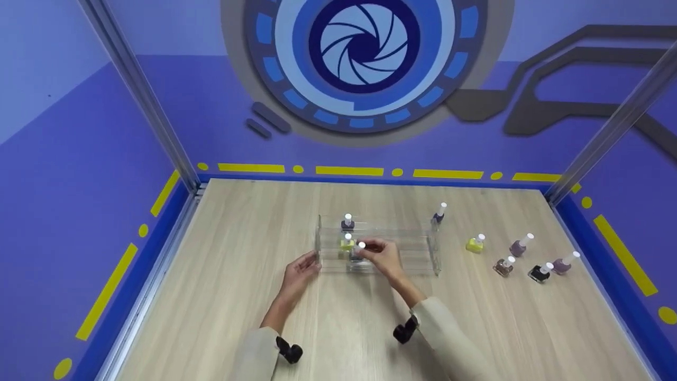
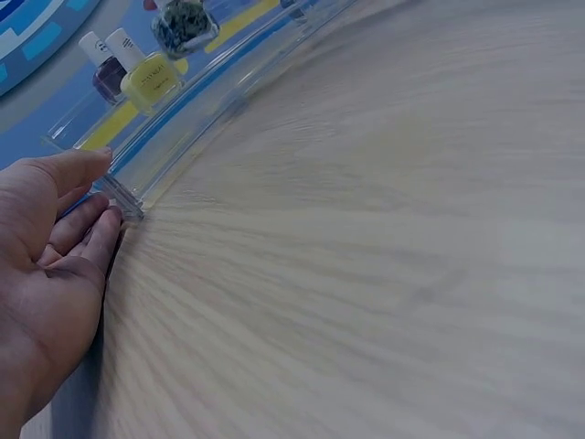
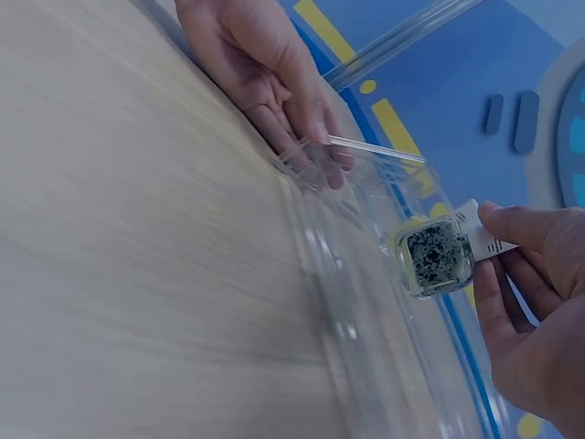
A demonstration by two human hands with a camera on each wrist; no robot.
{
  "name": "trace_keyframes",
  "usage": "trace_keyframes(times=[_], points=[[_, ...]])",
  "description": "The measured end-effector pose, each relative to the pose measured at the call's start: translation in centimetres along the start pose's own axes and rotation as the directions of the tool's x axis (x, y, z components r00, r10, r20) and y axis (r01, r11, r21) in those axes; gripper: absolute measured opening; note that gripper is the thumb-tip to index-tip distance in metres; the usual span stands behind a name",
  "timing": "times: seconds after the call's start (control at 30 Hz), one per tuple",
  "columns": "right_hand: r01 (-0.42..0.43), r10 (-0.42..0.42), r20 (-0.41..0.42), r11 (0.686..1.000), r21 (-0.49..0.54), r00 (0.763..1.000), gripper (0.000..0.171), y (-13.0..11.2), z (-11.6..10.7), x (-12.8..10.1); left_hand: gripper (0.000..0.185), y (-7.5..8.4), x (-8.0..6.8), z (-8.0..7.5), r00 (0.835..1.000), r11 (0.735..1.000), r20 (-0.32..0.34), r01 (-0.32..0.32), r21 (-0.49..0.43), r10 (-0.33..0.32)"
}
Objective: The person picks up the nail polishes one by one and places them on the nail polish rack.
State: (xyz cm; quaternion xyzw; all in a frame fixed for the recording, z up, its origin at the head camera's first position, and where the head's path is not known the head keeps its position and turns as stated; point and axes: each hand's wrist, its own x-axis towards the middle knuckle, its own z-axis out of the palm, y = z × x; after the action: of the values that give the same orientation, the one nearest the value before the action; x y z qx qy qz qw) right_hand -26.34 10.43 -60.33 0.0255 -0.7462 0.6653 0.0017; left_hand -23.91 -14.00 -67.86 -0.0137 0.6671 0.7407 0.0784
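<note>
Now my right hand (image 1: pixel 382 255) pinches the white cap of a dark glitter nail polish bottle (image 3: pixel 435 257), holding it at the front step of the clear acrylic rack (image 1: pixel 423 253) mid-desk. My left hand (image 1: pixel 300 272), fingers straight, touches the rack's left end. Behind, a yellow bottle (image 2: pixel 151 80) and a purple bottle (image 2: pixel 108 73) stand on the rack.

I see a small square nail polish bottle (image 3: pixel 435 257) with dark, speckled green-black contents and a white cap, held upright on the front step of a clear acrylic tiered rack (image 1: pixel 423 248). The rack stands lengthwise mid-table, transparent, its left end wall upright.
</note>
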Motion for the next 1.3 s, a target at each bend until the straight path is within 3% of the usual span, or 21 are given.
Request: trace_keyframes(times=[0.4, 0.57, 0.8, 1.03, 1.3], points=[[0.013, -0.013, 0.006, 0.997, -0.077, 1.000, 0.026, 2.4, 2.7, -1.0, 0.052, -0.1, 0.0, 0.4, 1.000, 1.000, -0.016, 0.018, -0.006, -0.018], [0.072, -0.066, 0.073, 0.995, -0.076, 0.995, 0.027, 2.9, 2.6, -1.2, 0.051, -0.1, 0.0, 0.4, 1.000, 1.000, -0.011, 0.011, -0.007, -0.011], [0.132, -0.123, 0.125, 0.989, -0.064, 0.985, 0.027, -1.3, 2.5, -2.8, 0.052, -0.1, 0.2, 0.1, 1.000, 1.000, -0.019, -0.001, -0.019, 0.001], [0.083, -0.078, 0.097, 0.996, -0.045, 0.992, 0.028, -2.0, 0.4, -3.0, 0.052, 0.0, 0.2, 0.0, 1.000, 1.000, -0.008, 0.001, -0.008, -0.001], [0.113, -0.121, -0.076, 0.989, -0.092, 0.990, 0.017, -0.1, -5.3, -2.6, 0.050, -0.1, 0.2, 0.1, 1.000, 1.000, -0.011, 0.016, -0.008, -0.016]])
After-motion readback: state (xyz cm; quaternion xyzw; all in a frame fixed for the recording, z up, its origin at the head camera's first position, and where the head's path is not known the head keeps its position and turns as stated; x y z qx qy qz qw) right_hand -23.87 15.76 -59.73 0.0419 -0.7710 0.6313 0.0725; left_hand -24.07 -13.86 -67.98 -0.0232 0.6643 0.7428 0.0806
